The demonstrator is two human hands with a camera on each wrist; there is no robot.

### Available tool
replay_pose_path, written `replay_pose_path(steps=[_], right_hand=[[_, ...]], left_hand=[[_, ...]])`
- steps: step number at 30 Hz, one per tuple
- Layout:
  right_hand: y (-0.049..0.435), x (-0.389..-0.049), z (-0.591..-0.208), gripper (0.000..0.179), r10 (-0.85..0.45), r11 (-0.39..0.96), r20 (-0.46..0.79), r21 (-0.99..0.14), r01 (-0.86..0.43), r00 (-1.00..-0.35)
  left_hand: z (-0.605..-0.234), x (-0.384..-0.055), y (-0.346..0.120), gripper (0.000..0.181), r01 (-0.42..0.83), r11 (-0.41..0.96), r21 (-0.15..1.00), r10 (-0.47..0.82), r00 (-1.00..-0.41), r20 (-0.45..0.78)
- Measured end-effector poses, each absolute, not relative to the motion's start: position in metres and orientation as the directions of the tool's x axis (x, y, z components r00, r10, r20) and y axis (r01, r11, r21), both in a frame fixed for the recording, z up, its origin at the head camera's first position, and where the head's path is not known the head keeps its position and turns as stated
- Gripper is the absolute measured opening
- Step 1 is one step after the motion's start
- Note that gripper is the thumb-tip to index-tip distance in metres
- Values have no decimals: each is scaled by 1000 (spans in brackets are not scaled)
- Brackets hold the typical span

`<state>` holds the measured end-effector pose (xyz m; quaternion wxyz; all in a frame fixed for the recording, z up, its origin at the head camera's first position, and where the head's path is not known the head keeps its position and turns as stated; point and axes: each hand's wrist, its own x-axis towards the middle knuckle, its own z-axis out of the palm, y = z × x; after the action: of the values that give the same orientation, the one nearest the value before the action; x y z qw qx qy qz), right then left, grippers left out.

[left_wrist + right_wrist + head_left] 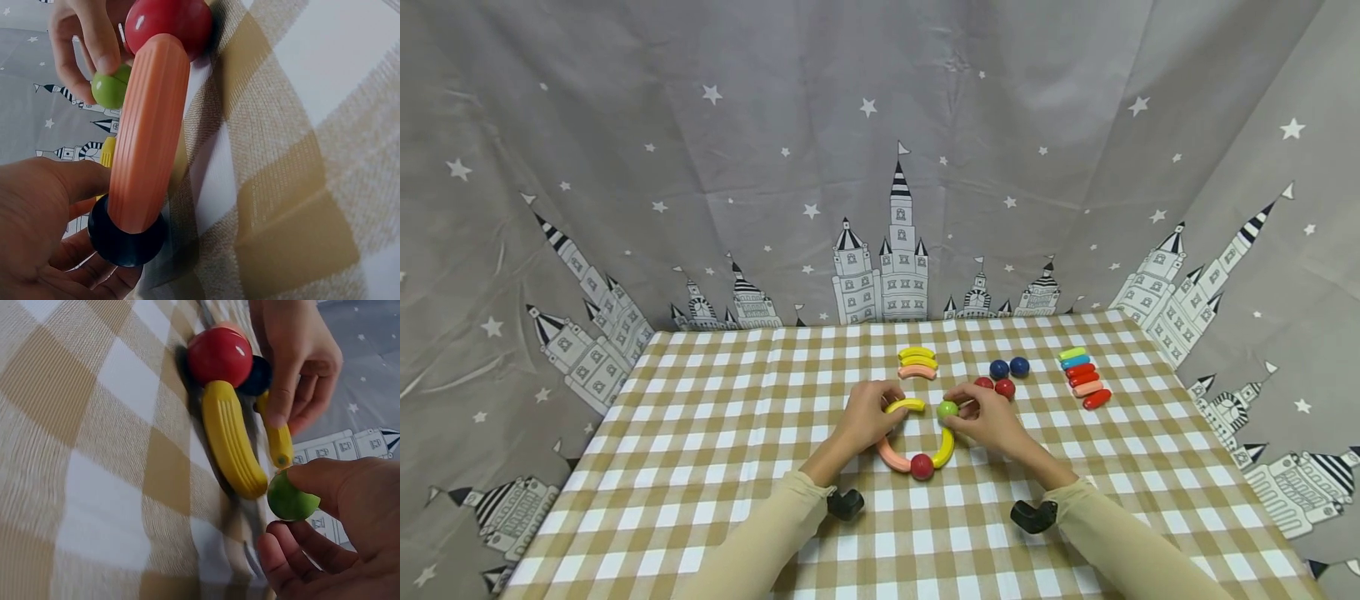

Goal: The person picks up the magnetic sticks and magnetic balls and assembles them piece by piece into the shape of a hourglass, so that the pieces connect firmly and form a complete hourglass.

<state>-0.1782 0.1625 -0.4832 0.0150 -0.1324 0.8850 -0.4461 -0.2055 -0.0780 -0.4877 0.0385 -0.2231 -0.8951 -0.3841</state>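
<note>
Glossy green ball [947, 410], plastic by its look, sits in the right hand [992, 417], pinched with the thumb on one side and fingers on the other, at the upper right of a nearly complete loop over the brown-and-white checked tablecloth [700, 467]. The left hand [868, 417] has its thumb and fingers clamped on a yellow, curved, ribbed rod [910, 405], whose free end points towards the ball; whether they touch is hard to tell. Below the ball stands the upper end of a second yellow curved rod [944, 450], which runs down to a shiny red ball [922, 467] and on to a salmon-coloured curved rod [891, 456] with a shiny dark blue ball [128, 247] at its far end. To join these well, I would seat the ball squarely on the second rod first, then swing the held rod's tip in gently, level with the ball's middle. A light pinch well back from the contact side should leave both meeting points free; a hard shove could, I judge, skew the loop or loosen the joint at the red ball.
</note>
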Motion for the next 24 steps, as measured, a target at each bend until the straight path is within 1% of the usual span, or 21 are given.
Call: replay_pose_path(steps=[5,9,18,24], right_hand=[[152,-181,-489,27,-248,570,48,-801,-185,-968],[146,-183,-492,26,-242,575,53,-796,-187,-969],[139,-184,-491,26,-236,577,47,-797,-178,-971],[137,-184,-488,25,-242,581,47,-793,-183,-969]], left_hand=[[-490,-205,-79,8,457,595,662,361,-887,288],[-490,-205,-79,10,477,588,653,357,-878,319],[-490,-206,-80,9,491,585,646,370,-870,326],[-489,-206,-81,10,476,595,648,370,-878,305]])
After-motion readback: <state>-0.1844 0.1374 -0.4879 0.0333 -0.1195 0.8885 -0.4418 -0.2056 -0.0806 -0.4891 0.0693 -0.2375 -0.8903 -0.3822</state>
